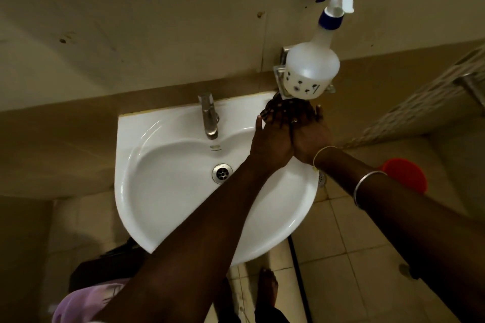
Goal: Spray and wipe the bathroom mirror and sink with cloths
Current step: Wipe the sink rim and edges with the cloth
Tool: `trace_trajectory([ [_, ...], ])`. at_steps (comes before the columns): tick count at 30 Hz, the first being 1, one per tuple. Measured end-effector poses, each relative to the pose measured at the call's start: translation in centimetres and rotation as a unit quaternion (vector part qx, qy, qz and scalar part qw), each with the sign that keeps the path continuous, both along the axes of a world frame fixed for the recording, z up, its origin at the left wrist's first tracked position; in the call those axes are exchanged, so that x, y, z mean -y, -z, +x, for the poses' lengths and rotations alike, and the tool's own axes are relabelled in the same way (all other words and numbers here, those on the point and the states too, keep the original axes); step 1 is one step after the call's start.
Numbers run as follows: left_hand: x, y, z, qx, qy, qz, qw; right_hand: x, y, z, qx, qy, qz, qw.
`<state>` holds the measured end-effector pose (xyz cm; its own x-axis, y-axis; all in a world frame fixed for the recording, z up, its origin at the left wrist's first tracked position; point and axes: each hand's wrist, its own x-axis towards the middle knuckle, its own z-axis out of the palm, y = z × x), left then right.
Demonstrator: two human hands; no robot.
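Note:
A white corner sink (162, 207) with a chrome tap (208, 118) and a drain (222, 173) hangs on the beige wall. A white spray bottle (311, 71) with a blue collar stands on a small metal holder (279, 73) at the sink's back right. My left hand (273, 139) and my right hand (311, 134) are side by side just under the bottle's base, fingers stretched toward the holder. The bottle hides the right fingertips, and I see nothing held in either hand. A lilac cloth (86, 301) lies at the bottom left, close to my body.
A red round container (405, 176) sits on the tiled floor right of the sink. A metal rail (469, 84) is fixed to the right wall. My bare foot (267, 286) stands below the basin. A dark object (105, 267) lies under the sink's left side.

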<state>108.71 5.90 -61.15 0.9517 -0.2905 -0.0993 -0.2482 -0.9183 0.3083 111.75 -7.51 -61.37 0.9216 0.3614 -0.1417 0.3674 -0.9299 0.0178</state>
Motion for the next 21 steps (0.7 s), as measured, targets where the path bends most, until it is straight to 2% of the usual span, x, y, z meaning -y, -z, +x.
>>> trace_trajectory([
  [4,-2.0,0.1,-1.2,-0.033,-0.038,0.042,0.998,-2.7,0.0,-1.0,0.021,-0.029,0.007,0.999],
  [9,-7.1,1.8,-3.6,0.008,-0.06,0.094,0.994,-8.1,0.9,-1.6,0.017,-0.062,0.021,0.998],
  [13,-10.9,2.1,-5.1,0.031,-0.053,0.074,0.995,-11.6,1.6,-3.0,0.001,-0.061,0.04,0.997],
  [17,-13.8,0.8,-6.1,-0.006,-0.037,0.039,0.999,-14.2,0.9,-5.3,-0.022,-0.037,0.063,0.997],
  [21,-16.8,0.2,-7.5,0.001,-0.04,-0.009,0.999,-17.2,0.9,-7.8,-0.016,-0.045,0.053,0.997],
])
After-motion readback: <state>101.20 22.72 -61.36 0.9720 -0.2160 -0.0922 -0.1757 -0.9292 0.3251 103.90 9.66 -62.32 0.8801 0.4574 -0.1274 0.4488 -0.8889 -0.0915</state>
